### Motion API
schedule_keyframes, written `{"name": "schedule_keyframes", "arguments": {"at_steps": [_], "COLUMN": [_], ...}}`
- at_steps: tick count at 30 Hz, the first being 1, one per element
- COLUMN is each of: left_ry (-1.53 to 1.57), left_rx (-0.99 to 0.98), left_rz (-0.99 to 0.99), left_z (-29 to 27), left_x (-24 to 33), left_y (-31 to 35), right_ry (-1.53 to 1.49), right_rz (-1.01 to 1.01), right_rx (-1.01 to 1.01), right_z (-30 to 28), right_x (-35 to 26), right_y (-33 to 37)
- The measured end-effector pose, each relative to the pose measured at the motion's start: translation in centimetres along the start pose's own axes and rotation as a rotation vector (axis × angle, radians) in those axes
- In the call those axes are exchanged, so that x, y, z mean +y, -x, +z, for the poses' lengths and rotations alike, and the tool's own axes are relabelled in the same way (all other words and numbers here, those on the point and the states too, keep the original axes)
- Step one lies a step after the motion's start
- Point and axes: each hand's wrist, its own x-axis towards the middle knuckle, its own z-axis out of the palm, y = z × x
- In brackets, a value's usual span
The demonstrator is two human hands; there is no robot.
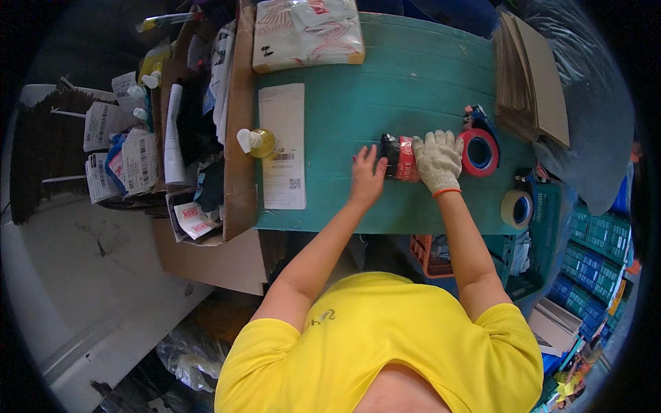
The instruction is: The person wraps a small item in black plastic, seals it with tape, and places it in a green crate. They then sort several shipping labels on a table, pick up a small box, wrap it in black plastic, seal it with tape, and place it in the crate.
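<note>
A small black package banded with red tape lies on the green table. My right hand, in a pale knitted glove with an orange cuff, rests flat over the package's right end, fingers stretched forward. On the other side my bare left hand is open beside the package's left edge, its fingers apart. A bit of red shows at the left fingertips; whether they press on the package I cannot tell. Close to the gloved hand stands a tape dispenser with a red roll.
A roll of pale tape sits at the table's right front edge. Leftward are a stack of printed labels, a pump bottle and an open cardboard box. A wrapped parcel and flattened cartons stand farther back.
</note>
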Motion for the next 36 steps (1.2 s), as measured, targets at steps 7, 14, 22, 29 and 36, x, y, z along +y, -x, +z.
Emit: {"name": "schedule_keyframes", "arguments": {"at_steps": [7, 14, 22, 29, 36], "left_ry": [-0.484, -0.687, -0.68, -0.597, -0.306], "left_rx": [0.104, -0.027, -0.021, -0.271, -0.184], "left_rz": [0.117, 0.193, 0.292, 0.306, 0.168], "left_z": [-15.8, -17.2, -17.5, -17.4, -17.0], "left_x": [-7.3, -11.8, -12.2, -6.6, -6.0], "left_y": [4.1, 5.4, 4.9, 10.6, 10.8], "right_ry": [-0.882, -1.093, -1.644, -1.369, -0.814], "right_rz": [-0.48, -0.491, -0.18, -0.192, -0.165], "right_rx": [0.206, -0.001, 0.38, 0.205, 0.307], "right_z": [-1.6, 2.9, -4.0, -1.5, -0.9], "right_x": [-18.6, -28.7, -20.4, -24.9, -20.2], "right_y": [-0.6, -2.8, -3.8, -8.2, 0.7]}}
